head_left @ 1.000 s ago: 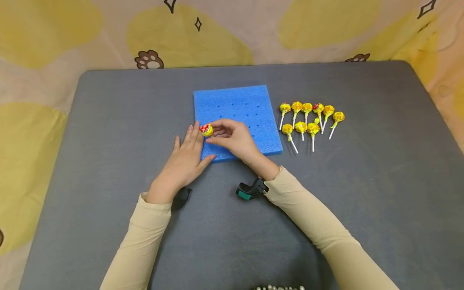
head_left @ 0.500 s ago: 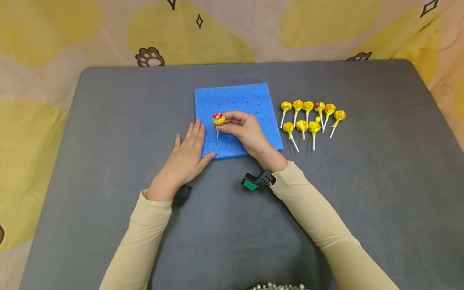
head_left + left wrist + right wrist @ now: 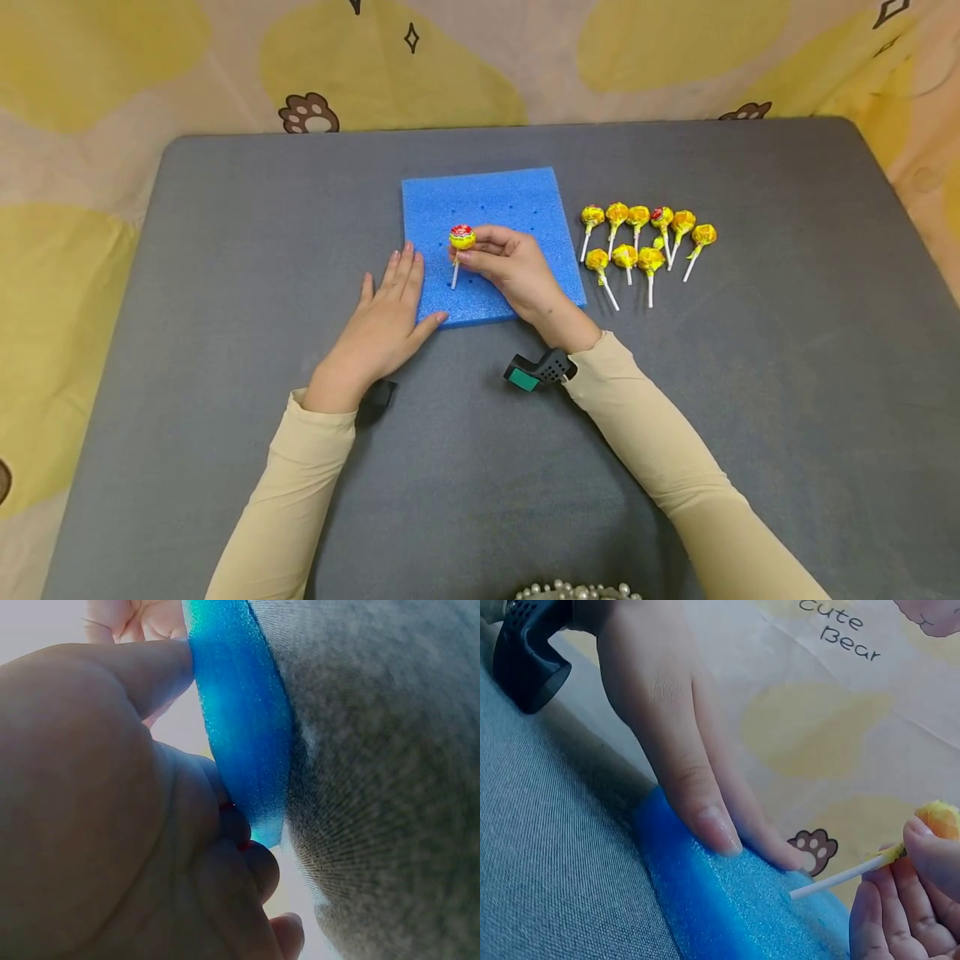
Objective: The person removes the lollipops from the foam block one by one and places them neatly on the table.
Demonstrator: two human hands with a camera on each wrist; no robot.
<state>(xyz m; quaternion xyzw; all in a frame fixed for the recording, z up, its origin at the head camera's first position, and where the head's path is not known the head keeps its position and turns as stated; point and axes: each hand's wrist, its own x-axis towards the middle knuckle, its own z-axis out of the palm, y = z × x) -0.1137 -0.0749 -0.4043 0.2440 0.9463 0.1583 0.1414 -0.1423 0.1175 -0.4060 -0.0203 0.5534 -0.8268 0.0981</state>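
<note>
In the head view my right hand (image 3: 517,271) pinches a lollipop (image 3: 462,237) with a red and yellow wrapper between thumb and fingers. Its white stick points down, the tip right at the surface of a blue foam board (image 3: 480,192) dotted with small holes. The right wrist view shows the stick slanting to the foam, with the thumb (image 3: 934,851) just below the wrapped candy. My left hand (image 3: 382,321) lies flat with straight fingers over the board's left edge, its thumb at the near left corner. From the left wrist, the thumb touches the foam's side (image 3: 240,712).
To the right of the board, several yellow-wrapped lollipops (image 3: 651,260) lie in two rough rows on the grey table (image 3: 750,375). A patterned cloth (image 3: 465,67) hangs behind the table. A black wrist device (image 3: 540,369) sits at the right wrist.
My right hand has moved rightward and turned the lollipop upright, its stick coming into view and now reaching down to the foam. The left hand stays in place on the board's edge.
</note>
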